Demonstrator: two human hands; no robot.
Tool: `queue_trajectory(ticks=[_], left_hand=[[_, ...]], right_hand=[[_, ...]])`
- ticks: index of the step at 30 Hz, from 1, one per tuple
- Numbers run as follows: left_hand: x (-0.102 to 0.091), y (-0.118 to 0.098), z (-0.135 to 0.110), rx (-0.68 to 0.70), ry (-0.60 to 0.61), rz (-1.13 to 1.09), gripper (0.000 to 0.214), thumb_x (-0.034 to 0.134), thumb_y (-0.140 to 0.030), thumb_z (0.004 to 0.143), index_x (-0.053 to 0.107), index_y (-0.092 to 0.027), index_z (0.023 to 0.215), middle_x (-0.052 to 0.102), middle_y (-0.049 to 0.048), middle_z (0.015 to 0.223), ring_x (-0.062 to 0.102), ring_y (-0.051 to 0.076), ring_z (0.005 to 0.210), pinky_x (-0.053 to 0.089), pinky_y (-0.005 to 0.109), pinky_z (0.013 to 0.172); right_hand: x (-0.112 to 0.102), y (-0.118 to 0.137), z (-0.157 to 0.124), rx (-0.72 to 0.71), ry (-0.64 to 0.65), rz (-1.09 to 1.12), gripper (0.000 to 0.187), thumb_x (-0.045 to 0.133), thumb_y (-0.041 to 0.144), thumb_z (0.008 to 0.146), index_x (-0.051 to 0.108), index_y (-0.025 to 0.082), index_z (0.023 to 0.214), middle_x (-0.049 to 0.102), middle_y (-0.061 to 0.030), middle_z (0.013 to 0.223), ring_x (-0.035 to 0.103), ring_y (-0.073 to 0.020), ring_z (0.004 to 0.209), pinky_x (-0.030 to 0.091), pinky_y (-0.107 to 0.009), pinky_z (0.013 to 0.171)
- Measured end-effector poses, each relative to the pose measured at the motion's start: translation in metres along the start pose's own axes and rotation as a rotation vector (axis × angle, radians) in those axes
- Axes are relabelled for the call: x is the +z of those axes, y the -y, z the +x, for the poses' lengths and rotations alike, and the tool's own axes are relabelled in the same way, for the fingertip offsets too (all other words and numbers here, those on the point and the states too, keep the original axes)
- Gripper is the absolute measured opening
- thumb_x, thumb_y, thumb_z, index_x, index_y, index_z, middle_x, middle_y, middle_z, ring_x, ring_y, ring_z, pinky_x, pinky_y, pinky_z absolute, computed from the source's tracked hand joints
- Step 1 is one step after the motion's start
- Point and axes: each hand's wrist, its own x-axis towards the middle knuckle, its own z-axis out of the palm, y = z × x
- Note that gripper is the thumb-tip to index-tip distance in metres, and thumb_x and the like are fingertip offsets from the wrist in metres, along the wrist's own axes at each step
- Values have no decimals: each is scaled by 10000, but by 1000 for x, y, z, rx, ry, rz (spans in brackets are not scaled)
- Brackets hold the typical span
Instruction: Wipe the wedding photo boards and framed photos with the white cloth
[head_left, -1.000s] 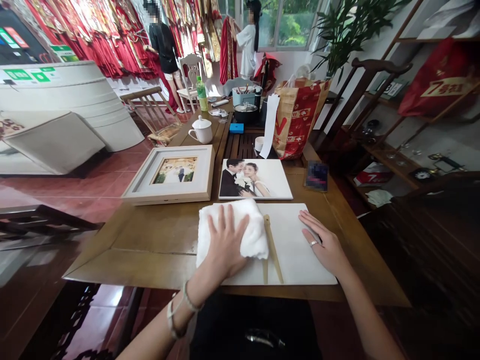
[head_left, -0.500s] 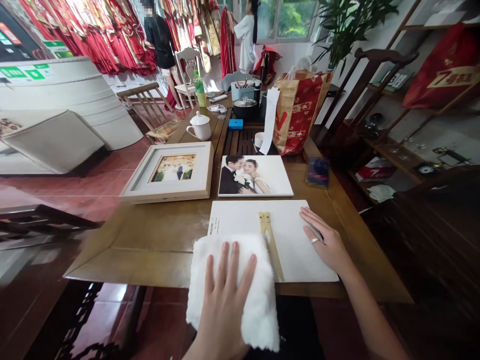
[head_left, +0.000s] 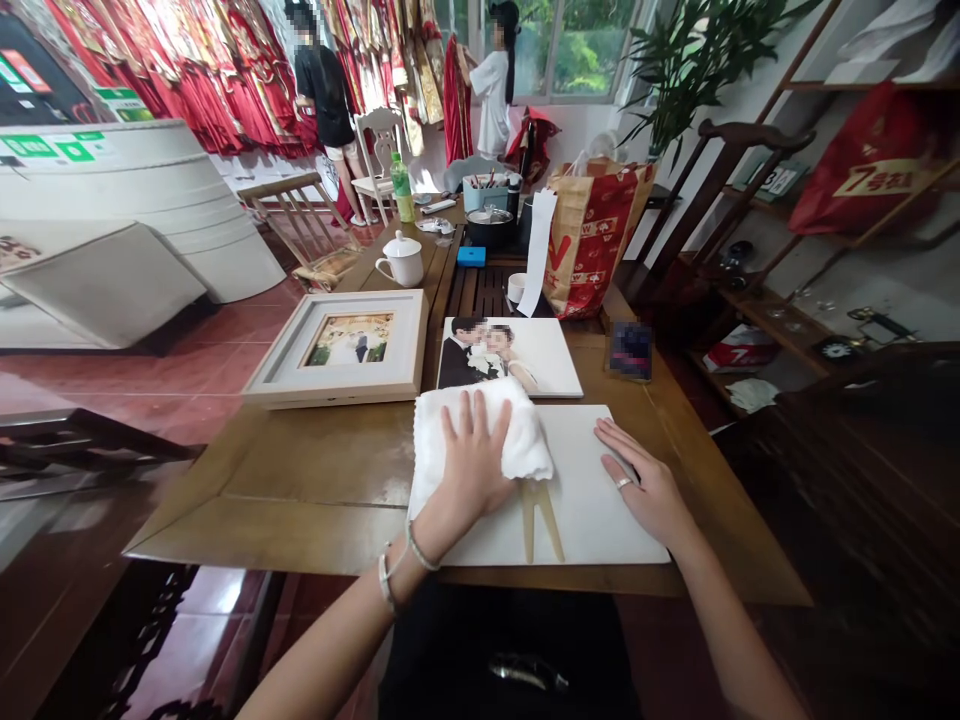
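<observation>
While our left hand (head_left: 476, 458) lies spread flat on one fluffy white cloth (head_left: 431, 450), clasping nothing, that cloth covers the far left corner of one flat white rectangular board (head_left: 600, 510) on the brown wooden table (head_left: 315, 480). Our right hand (head_left: 649, 490) rests open-palmed on the board's right edge. Two tan strips (head_left: 529, 525) poke from under the cloth. Beyond lie one white-framed photograph (head_left: 341, 345) and one frameless print (head_left: 540, 355).

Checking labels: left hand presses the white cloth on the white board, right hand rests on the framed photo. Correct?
Not quite. In the head view the right hand lies flat on the white board, not the framed photo, which sits untouched farther left. The rest holds.
</observation>
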Motion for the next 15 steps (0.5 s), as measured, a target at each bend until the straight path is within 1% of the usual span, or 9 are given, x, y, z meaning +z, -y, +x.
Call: queue_trajectory(ticks=[2,5,8,10,12,13,15], left_hand=[[4,-3,-11,11,-18,-4,933,598,-545,756,179,-156,1494,130,259,1531,18,444,1400,56,648,1080],[9,-12,-44,57,-16,-5,1046,644,-548,677,128,-164,1501,86,250,1541,-47,434,1398,10,637,1090],[10,-24,-84,95,31,-3,1141,686,-523,592,97,-172,1504,47,237,1548,-84,440,1391,-37,637,1089],[9,-29,-103,104,73,-10,1135,679,-525,587,102,-188,1504,43,227,1550,-79,443,1390,-50,639,1087],[7,-32,-110,112,105,-25,1130,668,-550,592,102,-194,1504,46,228,1548,-71,445,1389,-47,641,1087],[6,-33,-109,118,113,-33,1137,666,-564,593,96,-194,1504,45,230,1548,-71,444,1389,-42,642,1087],[3,-31,-97,122,115,-42,1158,673,-574,590,76,-189,1505,42,233,1546,-79,442,1387,-25,644,1088]], right_hand=[[0,0,0,1,1,3,408,464,344,930,547,228,1313,484,-60,1432,398,-241,1358,301,-489,1147],[1,-1,0,-5,-2,-2,404,468,342,928,551,232,1309,489,-59,1429,404,-238,1354,296,-483,1150],[1,-1,-1,-7,-4,-10,402,463,338,931,551,231,1308,490,-61,1428,409,-235,1351,293,-480,1151],[1,-1,-1,-8,-2,-10,401,461,334,932,549,235,1310,488,-58,1429,409,-235,1351,296,-483,1149],[1,-1,-1,-10,-1,-9,398,462,329,932,548,242,1310,489,-54,1429,409,-236,1351,297,-484,1148],[1,-2,-1,-12,-4,-10,396,463,326,931,550,245,1309,490,-53,1428,410,-236,1351,296,-483,1148],[1,-2,-1,-17,-8,-13,394,465,324,931,550,247,1308,491,-54,1428,409,-235,1351,296,-482,1148]])
